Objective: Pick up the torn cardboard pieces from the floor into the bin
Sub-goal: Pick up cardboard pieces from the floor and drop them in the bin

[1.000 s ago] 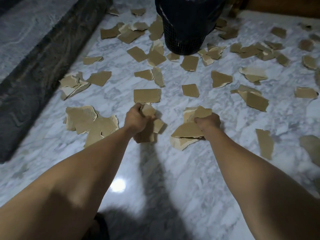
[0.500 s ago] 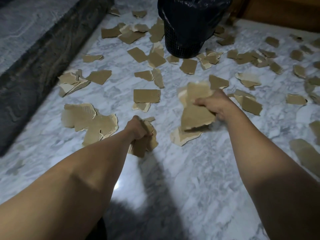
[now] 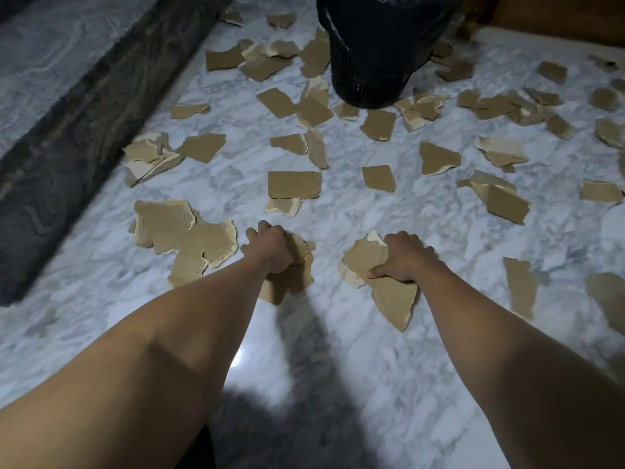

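Torn brown cardboard pieces lie scattered over the white marble floor (image 3: 389, 214). My left hand (image 3: 272, 248) grips a bunch of cardboard pieces (image 3: 291, 282) low over the floor. To its right, my right hand (image 3: 404, 257) grips another bunch of cardboard pieces (image 3: 392, 296), and one pale piece under them touches the floor. The black mesh bin (image 3: 372, 62), lined with a dark bag, stands at the top centre, well beyond both hands. A rectangular piece (image 3: 293, 184) lies just ahead of my left hand.
A large torn cardboard sheet (image 3: 182, 235) lies left of my left hand. A dark stone ledge (image 3: 84, 130) runs along the left side. Several pieces surround the bin's base. A long strip (image 3: 521, 286) lies to the right. Wooden furniture (image 3: 558, 15) stands at the top right.
My right hand, which had lifted its cardboard up towards the bin, has come back down to the floor near the pale piece. My left hand keeps hold of its bunch in about the same place.
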The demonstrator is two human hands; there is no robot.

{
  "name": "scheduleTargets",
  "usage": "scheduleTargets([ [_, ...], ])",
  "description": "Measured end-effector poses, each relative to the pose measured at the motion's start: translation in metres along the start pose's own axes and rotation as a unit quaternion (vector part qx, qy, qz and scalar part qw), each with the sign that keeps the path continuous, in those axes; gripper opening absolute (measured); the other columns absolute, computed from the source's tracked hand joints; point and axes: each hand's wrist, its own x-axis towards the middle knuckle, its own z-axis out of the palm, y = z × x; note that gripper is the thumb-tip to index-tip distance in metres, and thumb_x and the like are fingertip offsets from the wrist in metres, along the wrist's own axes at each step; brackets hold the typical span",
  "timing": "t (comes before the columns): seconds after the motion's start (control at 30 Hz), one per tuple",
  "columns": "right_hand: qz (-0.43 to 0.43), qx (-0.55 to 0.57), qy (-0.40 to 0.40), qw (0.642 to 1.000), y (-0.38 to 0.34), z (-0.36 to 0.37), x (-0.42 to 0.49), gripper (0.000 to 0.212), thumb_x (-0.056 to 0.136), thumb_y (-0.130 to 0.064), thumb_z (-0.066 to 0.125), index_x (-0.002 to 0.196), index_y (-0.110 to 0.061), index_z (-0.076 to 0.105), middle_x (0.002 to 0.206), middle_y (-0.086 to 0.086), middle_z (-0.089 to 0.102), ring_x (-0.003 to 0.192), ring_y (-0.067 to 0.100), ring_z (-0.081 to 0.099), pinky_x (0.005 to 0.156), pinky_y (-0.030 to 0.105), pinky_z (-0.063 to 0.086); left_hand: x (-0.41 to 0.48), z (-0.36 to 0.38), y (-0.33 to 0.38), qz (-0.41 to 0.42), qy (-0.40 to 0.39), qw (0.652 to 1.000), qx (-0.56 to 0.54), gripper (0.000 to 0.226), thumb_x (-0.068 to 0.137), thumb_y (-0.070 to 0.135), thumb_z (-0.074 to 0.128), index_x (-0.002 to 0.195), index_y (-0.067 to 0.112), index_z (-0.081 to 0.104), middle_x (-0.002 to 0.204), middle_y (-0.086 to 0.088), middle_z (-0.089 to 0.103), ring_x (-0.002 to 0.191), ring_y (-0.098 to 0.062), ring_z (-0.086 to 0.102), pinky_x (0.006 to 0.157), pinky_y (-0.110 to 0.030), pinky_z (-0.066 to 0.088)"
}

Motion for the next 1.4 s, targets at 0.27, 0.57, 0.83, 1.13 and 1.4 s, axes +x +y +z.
scheduleTargets([
  [0.27, 0.016, 0.09, -0.003, 0.996, 0.001, 0.015, -0.001, 0.079, 0.07, -0.06, 0.08, 0.129, -0.021, 0.044, 0.126, 0.001, 0.057, 0.117, 0.03, 0.055, 0.096, 0.046, 0.038, 0.0, 0.002, 0.012, 0.005, -0.04, 0.995, -0.087, 0.075, 0.074, 0.039, 0.08, 0.13, 0.01, 0.039, 0.123, -0.013, 0.054, 0.112, -0.032, 0.055, 0.088, -0.04, 0.051],
  [0.57, -0.044, 0.116, -0.022, 0.992, -0.041, 0.016, -0.001, 0.1, 0.066, -0.059, 0.084, 0.144, -0.019, 0.038, 0.138, 0.006, 0.054, 0.12, 0.031, 0.055, 0.096, 0.046, 0.049, -0.021, -0.021, -0.049, -0.134, 0.121, 0.981, -0.069, 0.066, 0.08, 0.047, 0.073, 0.13, 0.011, 0.048, 0.137, -0.013, 0.036, 0.127, -0.037, 0.034, 0.099, -0.05, 0.039],
  [0.83, -0.101, 0.125, -0.029, 0.987, -0.093, 0.027, 0.0, 0.101, 0.071, -0.046, 0.086, 0.152, -0.019, 0.03, 0.144, 0.009, 0.05, 0.124, 0.033, 0.054, 0.096, 0.044, 0.051, -0.033, -0.013, -0.122, -0.236, 0.082, 0.961, -0.117, 0.077, 0.071, 0.065, 0.073, 0.123, 0.011, 0.055, 0.131, -0.016, 0.045, 0.117, -0.039, 0.044, 0.098, -0.047, 0.042],
  [1.13, 0.017, 0.498, -0.038, 0.866, -0.047, -0.003, 0.003, 0.054, 0.064, -0.03, 0.095, 0.105, -0.007, 0.068, 0.097, 0.01, 0.075, 0.083, 0.026, 0.073, 0.07, 0.035, 0.06, -0.033, 0.001, -0.034, -0.003, -0.022, 0.998, -0.055, 0.069, 0.054, 0.063, 0.082, 0.107, 0.023, 0.062, 0.11, -0.006, 0.062, 0.106, -0.03, 0.054, 0.085, -0.038, 0.049],
  [1.4, 0.039, 0.558, -0.113, 0.821, -0.048, -0.017, -0.003, 0.072, 0.06, -0.03, 0.093, 0.118, 0.0, 0.064, 0.097, 0.017, 0.077, 0.091, 0.033, 0.075, 0.089, 0.055, 0.057, -0.03, -0.01, -0.019, 0.113, -0.167, 0.972, -0.122, 0.074, 0.061, 0.034, 0.092, 0.126, 0.016, 0.064, 0.11, 0.009, 0.063, 0.108, -0.016, 0.059, 0.093, -0.026, 0.045],
])
